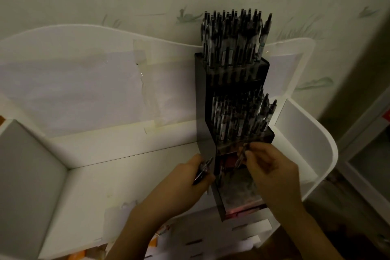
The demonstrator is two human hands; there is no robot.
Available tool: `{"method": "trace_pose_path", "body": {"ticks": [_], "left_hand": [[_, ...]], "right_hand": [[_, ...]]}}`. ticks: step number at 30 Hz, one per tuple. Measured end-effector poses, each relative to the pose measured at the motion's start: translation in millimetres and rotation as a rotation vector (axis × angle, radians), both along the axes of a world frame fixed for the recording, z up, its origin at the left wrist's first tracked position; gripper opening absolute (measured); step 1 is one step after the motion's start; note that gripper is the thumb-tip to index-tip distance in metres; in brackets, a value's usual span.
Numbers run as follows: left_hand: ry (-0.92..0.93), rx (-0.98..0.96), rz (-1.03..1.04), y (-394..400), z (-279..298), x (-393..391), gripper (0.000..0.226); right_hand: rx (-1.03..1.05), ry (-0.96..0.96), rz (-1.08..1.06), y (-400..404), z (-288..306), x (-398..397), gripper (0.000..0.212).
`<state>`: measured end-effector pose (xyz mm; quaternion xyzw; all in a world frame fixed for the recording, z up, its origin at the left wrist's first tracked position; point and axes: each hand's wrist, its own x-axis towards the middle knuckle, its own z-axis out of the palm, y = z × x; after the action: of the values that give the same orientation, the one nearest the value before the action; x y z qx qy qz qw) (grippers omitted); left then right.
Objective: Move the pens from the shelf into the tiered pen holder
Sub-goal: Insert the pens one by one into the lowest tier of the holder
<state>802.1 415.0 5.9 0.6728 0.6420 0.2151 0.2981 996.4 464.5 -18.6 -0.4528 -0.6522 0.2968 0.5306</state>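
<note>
Fingers (250,155) of my right hand (272,172) pinch one pen (240,159) near its top, its tip slanting down into the holder's (233,133) front tier (238,194). My left hand (190,177) is curled round a small bundle of pens (202,170) just beside the holder's left wall — two or three, I cannot tell which in this dim light.

To do this well, I think I should bring the pen more upright before I let go, so it drops tip-first to the floor of the tier rather than lying across it. I'd set it toward a back corner and fill forward, leaving room for the rest. The left hand would best stay close, so each next pen is a short pass across.

Counting: two hands, one holder with three tiers. The top tier (233,38) is packed with pens, too many and too overlapped to count; the middle tier (241,120) is the same. The front tier looks nearly empty — apart from the pen going in, I can make out perhaps one more at its left edge, not surely. On the white shelf (130,181) I see no loose pens.
</note>
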Motion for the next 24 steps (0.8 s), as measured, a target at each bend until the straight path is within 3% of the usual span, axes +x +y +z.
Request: {"method": "trace_pose_path", "body": {"ticks": [15, 24], "left_hand": [[0.003, -0.02, 0.027, -4.9, 0.7, -4.1, 0.008], [-0.016, -0.035, -0.013, -3.2, -1.8, 4.3, 0.011]], "right_hand": [[0.027, -0.095, -0.017, -1.3, -62.1, -11.3, 0.024], [-0.04, -0.142, -0.036, -0.4, -53.4, -6.8, 0.02]]}}
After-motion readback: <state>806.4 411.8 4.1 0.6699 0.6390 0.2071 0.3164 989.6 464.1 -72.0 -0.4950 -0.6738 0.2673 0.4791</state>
